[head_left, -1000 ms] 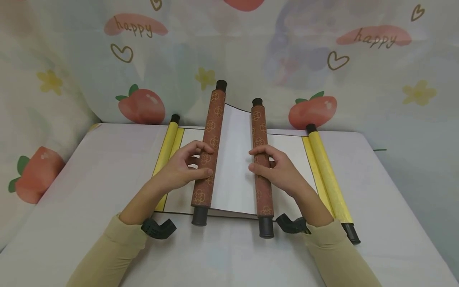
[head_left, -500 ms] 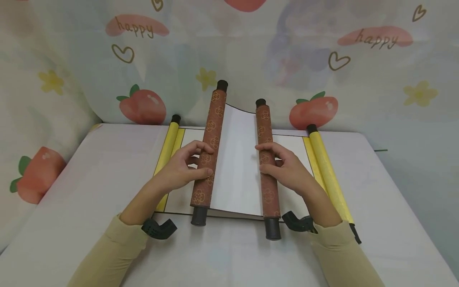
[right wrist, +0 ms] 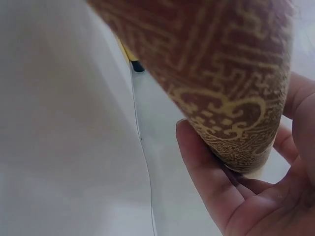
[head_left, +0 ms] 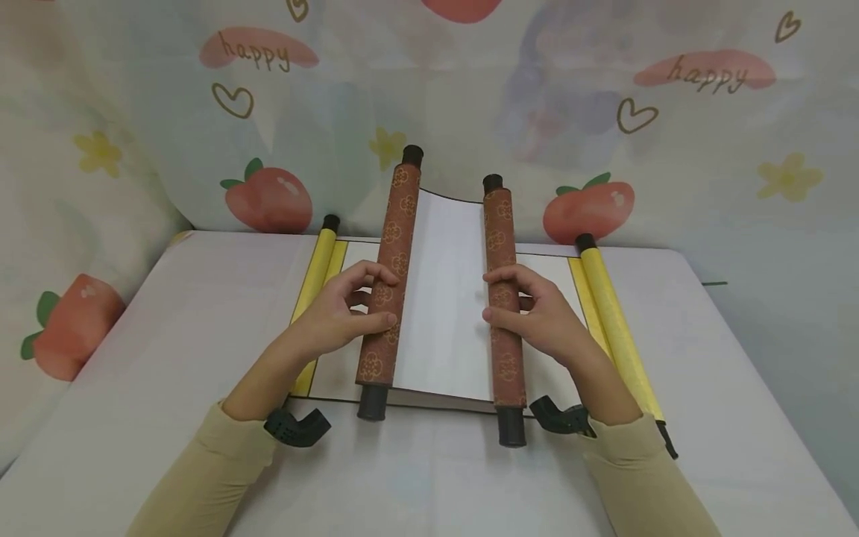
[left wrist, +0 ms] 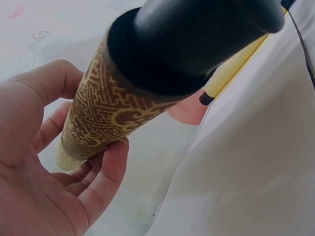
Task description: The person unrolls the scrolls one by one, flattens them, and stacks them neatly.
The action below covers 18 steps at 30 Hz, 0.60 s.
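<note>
A scroll with two red-brown patterned rollers and black end knobs is held up, partly unrolled, its white paper (head_left: 446, 298) stretching between them. My left hand (head_left: 338, 309) grips the left roller (head_left: 389, 280), thumb and fingers curled round its middle; the left wrist view shows this roller (left wrist: 106, 108) close up, its black knob nearest the camera. Round the right roller (head_left: 503, 239) curl the thumb and fingers of my right hand (head_left: 540, 313). In the right wrist view the gold-patterned roller (right wrist: 221, 98) hides part of that hand.
Beneath lies another white sheet (head_left: 546, 380) with a yellow roller (head_left: 314, 272) at its left and a second yellow roller (head_left: 620, 335) at its right. Both lie on a white-covered table (head_left: 429, 485). A printed cloth backdrop (head_left: 456, 97) rises behind.
My right hand has moved to the right with its roller, widening the strip of white paper. Both rollers have lately risen slightly. The left hand has hardly shifted.
</note>
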Available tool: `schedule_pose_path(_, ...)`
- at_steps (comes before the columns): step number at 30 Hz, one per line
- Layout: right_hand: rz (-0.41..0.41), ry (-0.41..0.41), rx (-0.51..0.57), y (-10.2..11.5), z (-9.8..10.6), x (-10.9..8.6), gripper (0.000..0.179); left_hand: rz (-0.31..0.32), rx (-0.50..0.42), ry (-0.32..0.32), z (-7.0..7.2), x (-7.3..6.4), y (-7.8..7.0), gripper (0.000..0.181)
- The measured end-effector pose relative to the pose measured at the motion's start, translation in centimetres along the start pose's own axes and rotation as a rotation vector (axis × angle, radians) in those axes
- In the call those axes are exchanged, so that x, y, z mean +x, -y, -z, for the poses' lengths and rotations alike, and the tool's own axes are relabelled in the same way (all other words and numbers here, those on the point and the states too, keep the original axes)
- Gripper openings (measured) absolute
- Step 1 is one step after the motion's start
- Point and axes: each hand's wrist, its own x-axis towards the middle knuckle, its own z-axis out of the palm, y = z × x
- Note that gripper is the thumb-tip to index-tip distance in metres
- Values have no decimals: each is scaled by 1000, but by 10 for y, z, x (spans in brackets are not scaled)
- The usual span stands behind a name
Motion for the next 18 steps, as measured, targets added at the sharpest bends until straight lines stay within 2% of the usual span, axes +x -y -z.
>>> schedule_pose_path(11,27,-23,2,1,5,-2,42,6,-4,-16,3,-2,-2,43)
schedule_pose_path(18,-23,-18,17,3,5,-1,44,7,-7,-20,4,-2,-3,43)
